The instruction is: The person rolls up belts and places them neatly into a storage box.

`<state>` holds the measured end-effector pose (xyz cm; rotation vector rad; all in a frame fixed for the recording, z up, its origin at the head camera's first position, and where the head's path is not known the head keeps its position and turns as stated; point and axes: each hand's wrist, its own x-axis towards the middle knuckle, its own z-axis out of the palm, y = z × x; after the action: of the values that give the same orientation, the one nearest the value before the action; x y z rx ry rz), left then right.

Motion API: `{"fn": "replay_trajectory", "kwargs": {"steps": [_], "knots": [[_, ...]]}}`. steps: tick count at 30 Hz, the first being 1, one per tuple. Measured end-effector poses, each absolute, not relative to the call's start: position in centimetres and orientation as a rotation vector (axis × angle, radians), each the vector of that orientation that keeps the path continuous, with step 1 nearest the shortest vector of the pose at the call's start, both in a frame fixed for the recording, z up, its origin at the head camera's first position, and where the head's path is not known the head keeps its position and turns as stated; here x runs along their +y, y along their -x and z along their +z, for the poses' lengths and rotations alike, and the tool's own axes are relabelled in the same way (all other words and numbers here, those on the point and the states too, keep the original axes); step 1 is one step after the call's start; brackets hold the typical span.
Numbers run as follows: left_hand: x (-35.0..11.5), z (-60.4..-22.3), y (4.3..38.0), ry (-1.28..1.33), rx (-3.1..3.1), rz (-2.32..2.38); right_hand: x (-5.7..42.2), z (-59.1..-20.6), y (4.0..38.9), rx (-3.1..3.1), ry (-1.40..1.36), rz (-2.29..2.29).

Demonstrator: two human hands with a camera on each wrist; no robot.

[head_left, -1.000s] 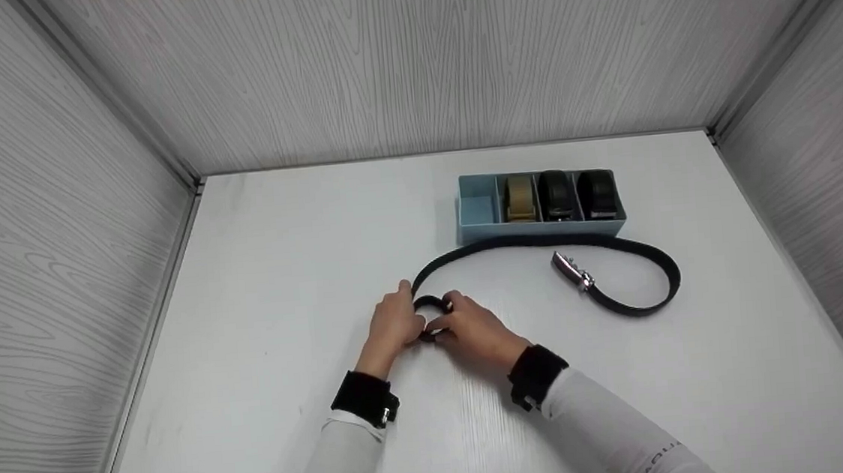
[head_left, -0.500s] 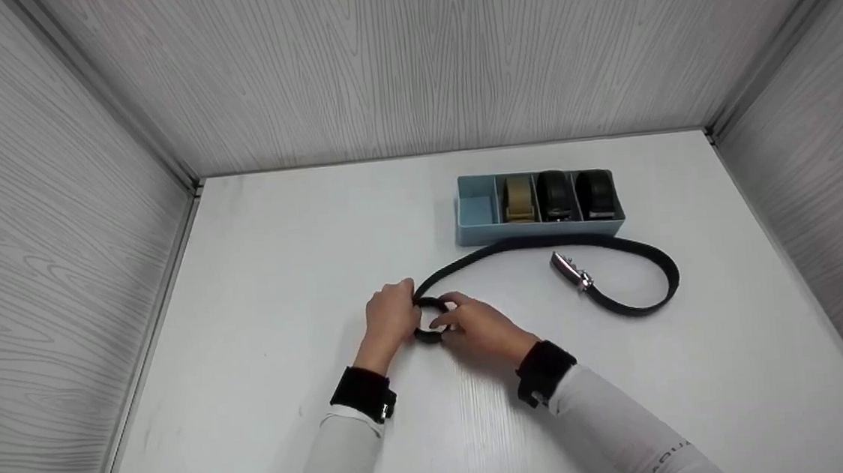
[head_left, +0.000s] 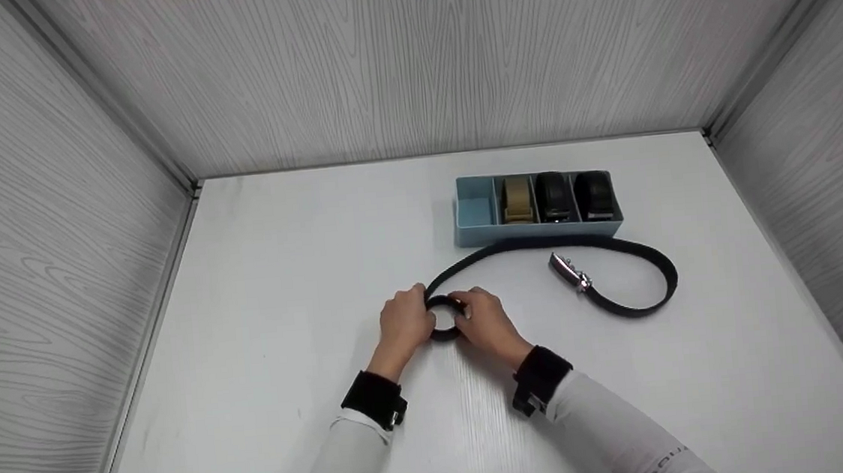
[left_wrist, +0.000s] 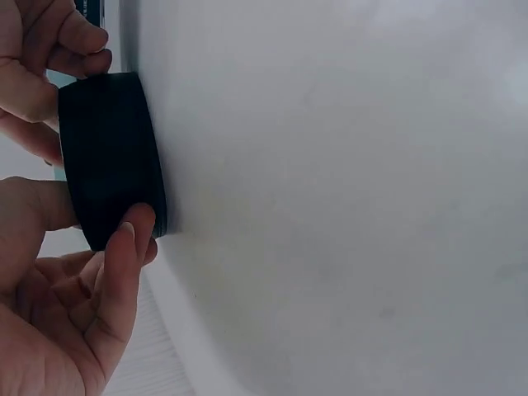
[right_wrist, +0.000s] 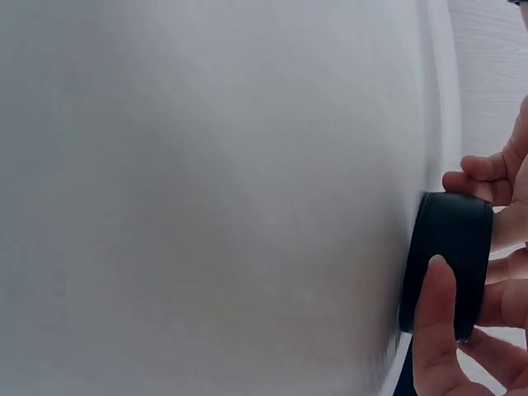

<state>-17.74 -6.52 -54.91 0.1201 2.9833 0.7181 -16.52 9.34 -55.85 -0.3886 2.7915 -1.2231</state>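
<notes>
A black belt lies on the white table, one end rolled into a round coil that stands on its edge, seen also as a dark band in the left wrist view. My left hand grips the coil's left side, with thumb and fingers pinching the strap. On the other side my right hand holds the coil, a thumb and fingers about the strap in the right wrist view. The belt's unrolled length curves away to the right and ends in a silver buckle.
Behind the belt stands a blue divided box. Its compartments hold a rolled tan belt and two rolled dark belts, one being the black belt in the middle; the leftmost compartment shows its bare floor. Grey wood-grain walls enclose the table.
Both hands and the coil have shifted slightly right. The right hand's fingers, partly inside the ring before, now sit closer against its right side. The buckle end has stayed put.
</notes>
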Motion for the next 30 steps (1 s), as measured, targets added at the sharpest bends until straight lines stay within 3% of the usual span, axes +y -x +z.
{"fn": "replay_trajectory", "kwargs": {"steps": [8, 18, 30], "knots": [[-6.63, -54.79, 18.31, -0.284, 3.013, 0.63, 9.87, -55.57, 17.13, 2.741, 0.479, -1.154], [-6.07, -55.13, 18.12, -0.196, 3.052, 0.641, 9.99, -55.29, 16.16, 2.772, 0.221, -1.169], [-7.0, -54.91, 17.86, -0.482, 2.91, 0.641, 9.52, -55.52, 16.27, 2.712, 0.513, -1.171]]}}
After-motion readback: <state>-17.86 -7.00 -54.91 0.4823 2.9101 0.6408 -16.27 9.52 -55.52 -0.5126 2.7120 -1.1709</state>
